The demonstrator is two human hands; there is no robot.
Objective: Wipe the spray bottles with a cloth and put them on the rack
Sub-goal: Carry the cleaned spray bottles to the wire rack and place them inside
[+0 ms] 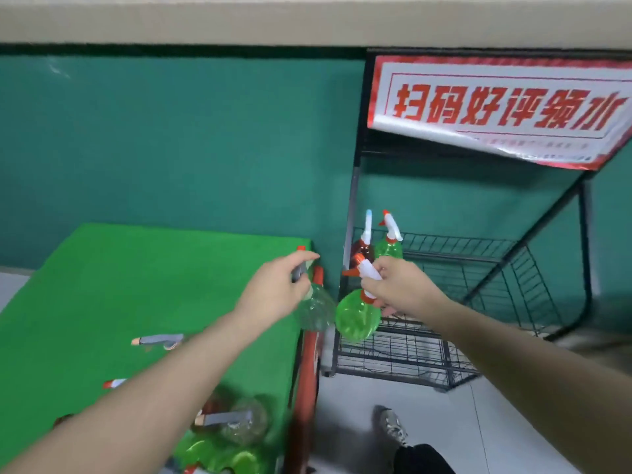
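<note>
Left hand (277, 285) gripping clear bottle (316, 311), right hand (398, 285) gripping green bottle (355, 318)

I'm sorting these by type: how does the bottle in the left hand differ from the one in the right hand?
The clear plastic spray bottle in the left hand is see-through and colourless with a grey trigger head; the green plastic spray bottle in the right hand is tinted green with a white-and-orange head. The clear one hangs over the green table's edge, the green one before the black wire rack. Both are round-bodied and gripped at the head.
</note>
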